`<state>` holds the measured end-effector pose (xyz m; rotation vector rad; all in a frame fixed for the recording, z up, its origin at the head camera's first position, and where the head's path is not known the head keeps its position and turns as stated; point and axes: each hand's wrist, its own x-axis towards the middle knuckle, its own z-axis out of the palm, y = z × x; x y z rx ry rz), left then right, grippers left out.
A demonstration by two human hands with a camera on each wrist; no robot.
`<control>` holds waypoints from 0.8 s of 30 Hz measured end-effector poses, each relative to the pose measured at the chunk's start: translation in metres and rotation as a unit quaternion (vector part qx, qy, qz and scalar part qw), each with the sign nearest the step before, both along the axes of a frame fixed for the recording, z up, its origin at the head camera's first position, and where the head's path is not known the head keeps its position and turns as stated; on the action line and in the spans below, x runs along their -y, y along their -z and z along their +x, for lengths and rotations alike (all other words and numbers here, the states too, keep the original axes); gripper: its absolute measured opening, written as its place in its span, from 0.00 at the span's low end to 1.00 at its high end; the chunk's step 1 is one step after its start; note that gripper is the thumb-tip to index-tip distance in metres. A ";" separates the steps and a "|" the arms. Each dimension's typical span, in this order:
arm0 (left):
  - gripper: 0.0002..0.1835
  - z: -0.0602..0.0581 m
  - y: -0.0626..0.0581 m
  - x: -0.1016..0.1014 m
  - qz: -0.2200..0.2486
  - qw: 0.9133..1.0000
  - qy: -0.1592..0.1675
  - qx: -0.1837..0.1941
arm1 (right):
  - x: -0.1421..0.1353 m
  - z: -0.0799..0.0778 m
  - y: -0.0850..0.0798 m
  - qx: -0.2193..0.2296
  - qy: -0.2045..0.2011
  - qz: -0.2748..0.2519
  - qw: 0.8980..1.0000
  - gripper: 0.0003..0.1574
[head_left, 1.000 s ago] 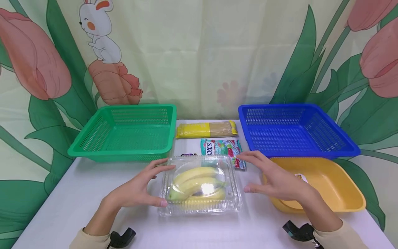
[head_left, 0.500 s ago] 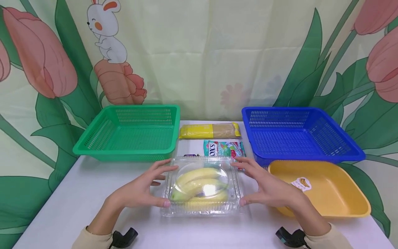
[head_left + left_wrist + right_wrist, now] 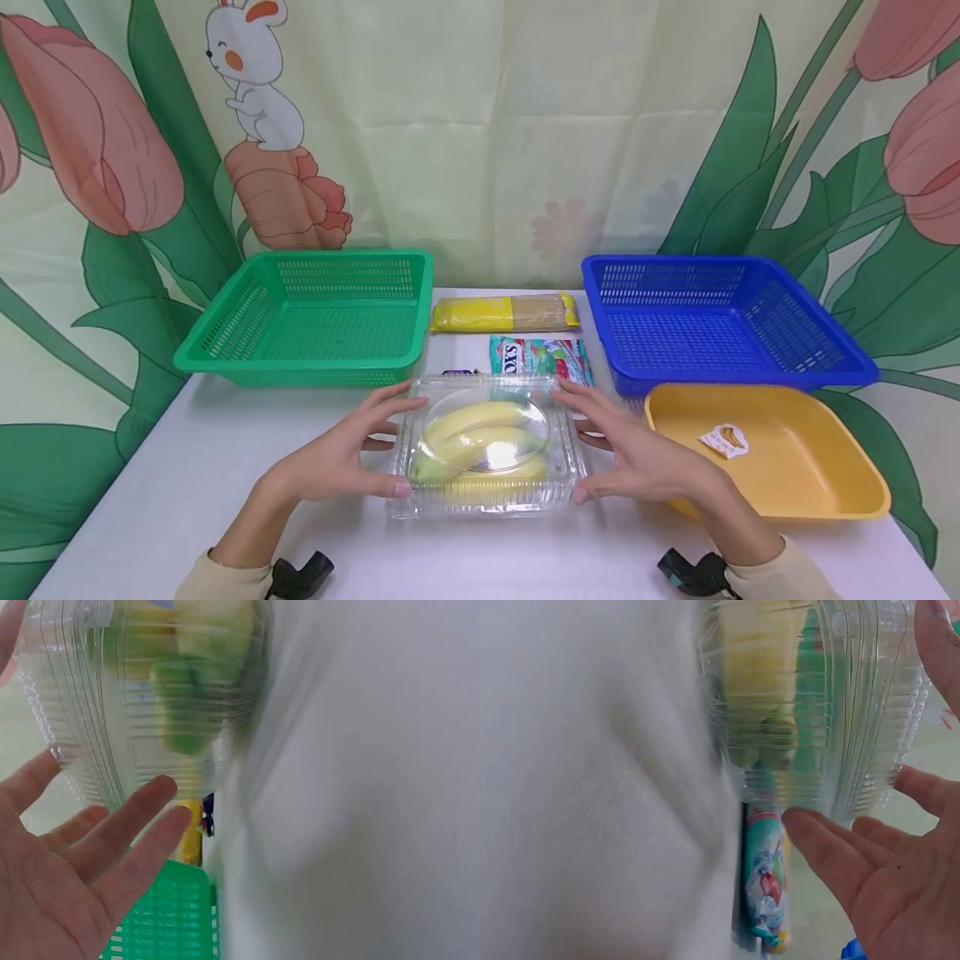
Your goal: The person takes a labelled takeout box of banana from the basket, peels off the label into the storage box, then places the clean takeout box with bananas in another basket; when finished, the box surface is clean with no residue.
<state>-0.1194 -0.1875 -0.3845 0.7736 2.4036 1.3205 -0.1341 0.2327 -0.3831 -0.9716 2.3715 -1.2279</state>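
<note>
A clear plastic clamshell container with bananas inside sits on the white table, its lid down. My left hand is at its left side, fingers spread and fairly straight, the thumb by the front corner and the fingertips by the back corner. On the opposite side my right hand mirrors this, thumb at the front right corner and index finger at the back one. In the left wrist view, left fingertips touch or nearly touch the ribbed wall; right fingertips are just as close in the right wrist view.
Behind the container lie a teal candy bag and a yellow noodle-like packet. A small dark wrapper is mostly hidden. A green basket stands left, a blue basket right. The yellow tub holds a banana-picture label.
My right hand has moved left, from apart from the container to its right side. My left hand stays at the left side. The view has shifted slightly.
</note>
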 end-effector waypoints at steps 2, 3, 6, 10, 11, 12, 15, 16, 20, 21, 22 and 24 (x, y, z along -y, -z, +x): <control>0.50 0.001 0.002 0.000 0.010 1.000 0.007 -0.003 | 0.000 0.001 0.001 0.026 -0.002 -0.011 1.000 0.67; 0.51 0.002 0.003 0.001 0.014 1.000 0.011 -0.004 | 0.000 0.001 0.002 0.032 -0.003 -0.015 0.999 0.67; 0.52 0.002 0.005 0.003 0.023 0.999 0.020 -0.009 | 0.001 0.002 0.003 0.043 -0.003 -0.019 0.999 0.66; 0.54 0.000 0.002 0.002 0.032 0.999 0.031 -0.014 | 0.001 0.001 0.002 0.032 -0.007 -0.030 0.999 0.67; 0.55 0.000 0.002 0.002 0.032 0.999 0.033 -0.013 | 0.002 0.002 0.003 0.031 -0.008 -0.033 0.999 0.68; 0.55 0.001 0.002 0.002 0.030 0.999 0.034 -0.013 | 0.002 0.002 0.003 0.030 -0.009 -0.037 0.999 0.69; 0.55 0.002 0.000 0.001 0.026 0.999 0.031 -0.016 | 0.002 0.004 0.003 0.024 -0.006 -0.041 0.999 0.70; 0.55 0.002 0.000 0.000 0.025 0.999 0.030 -0.019 | 0.003 0.005 0.002 0.022 -0.004 -0.041 0.999 0.70; 0.53 0.004 -0.002 0.000 0.018 0.999 0.022 -0.036 | 0.002 0.008 -0.001 0.019 0.005 -0.036 0.999 0.69; 0.53 0.005 -0.003 0.000 0.017 0.999 0.022 -0.041 | 0.002 0.009 -0.002 0.021 0.006 -0.035 0.999 0.69; 0.53 0.006 -0.004 0.000 0.017 0.999 0.021 -0.044 | 0.001 0.011 -0.003 0.025 0.008 -0.034 0.999 0.69; 0.52 0.007 -0.006 -0.001 0.017 0.998 0.021 -0.050 | 0.000 0.013 -0.005 0.030 0.010 -0.036 0.999 0.68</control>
